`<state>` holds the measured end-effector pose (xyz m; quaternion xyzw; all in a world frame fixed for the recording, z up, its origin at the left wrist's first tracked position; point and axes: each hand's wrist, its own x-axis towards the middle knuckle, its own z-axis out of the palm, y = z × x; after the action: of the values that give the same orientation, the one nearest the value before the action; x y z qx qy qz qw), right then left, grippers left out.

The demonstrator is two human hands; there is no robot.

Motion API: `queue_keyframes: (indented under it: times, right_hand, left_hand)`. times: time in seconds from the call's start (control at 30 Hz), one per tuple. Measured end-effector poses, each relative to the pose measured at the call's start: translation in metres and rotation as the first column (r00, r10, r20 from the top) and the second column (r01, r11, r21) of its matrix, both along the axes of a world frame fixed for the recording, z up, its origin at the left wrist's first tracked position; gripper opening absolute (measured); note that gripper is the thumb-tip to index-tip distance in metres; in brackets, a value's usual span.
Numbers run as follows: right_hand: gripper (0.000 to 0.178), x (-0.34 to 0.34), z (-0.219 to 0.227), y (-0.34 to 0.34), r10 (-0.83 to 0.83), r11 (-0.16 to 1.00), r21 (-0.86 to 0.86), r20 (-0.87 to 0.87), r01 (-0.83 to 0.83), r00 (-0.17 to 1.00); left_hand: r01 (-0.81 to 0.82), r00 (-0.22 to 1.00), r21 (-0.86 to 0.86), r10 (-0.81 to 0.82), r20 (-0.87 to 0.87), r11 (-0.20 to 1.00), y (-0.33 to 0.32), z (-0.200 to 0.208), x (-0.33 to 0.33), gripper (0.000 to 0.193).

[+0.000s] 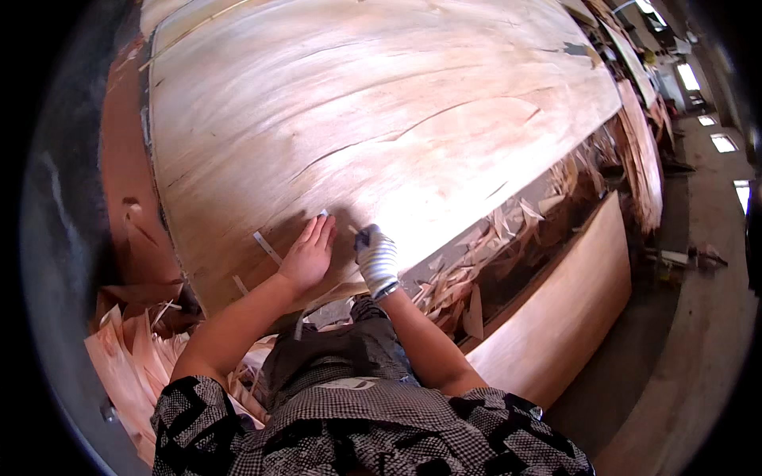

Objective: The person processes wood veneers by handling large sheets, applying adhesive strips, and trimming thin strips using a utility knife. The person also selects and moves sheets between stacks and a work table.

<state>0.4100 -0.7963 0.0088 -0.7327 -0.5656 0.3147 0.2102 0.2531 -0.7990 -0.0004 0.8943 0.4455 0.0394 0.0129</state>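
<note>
We are resting our left hand (308,255) flat, fingers extended, on the wood veneer sheet (317,103) beneath, seemingly pressing a white strip (323,213) at its fingertips; our gloved right hand (376,258) is curling alongside, its grip we cannot tell. Even pressure is seemingly being needed next.

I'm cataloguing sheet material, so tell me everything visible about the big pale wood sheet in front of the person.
The big pale wood sheet looks like thin veneer, cream to pinkish, with curving grain and long dark splits or creases. It lies spread out, a ragged grey patch near its far right corner. The bare left hand rests on its near part beside a whitish strip; whether the gloved right hand touches it is unclear.
</note>
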Motion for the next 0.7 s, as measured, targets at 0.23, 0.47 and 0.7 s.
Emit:
queue_keyframes:
  times: [0.23,0.47,0.7]
  right_hand:
    - [0.021,0.059,0.122,-0.028,0.138,0.765,-0.153,-0.91,-0.626,0.392]
    - [0.017,0.186,0.05,0.112,-0.207,0.937,-0.349,-0.582,-0.011,0.786]
    - [0.01,0.142,0.006,0.203,-0.09,0.971,-0.239,-0.462,-0.026,0.883]
  left_hand:
    - [-0.136,0.947,-0.145,0.172,0.272,0.98,0.012,0.031,0.009,0.031]
    - [-0.418,0.821,-0.036,0.395,0.413,0.908,0.114,0.029,0.036,0.043]
    - [-0.322,0.827,-0.079,0.321,0.462,0.943,0.174,0.012,0.092,0.059]
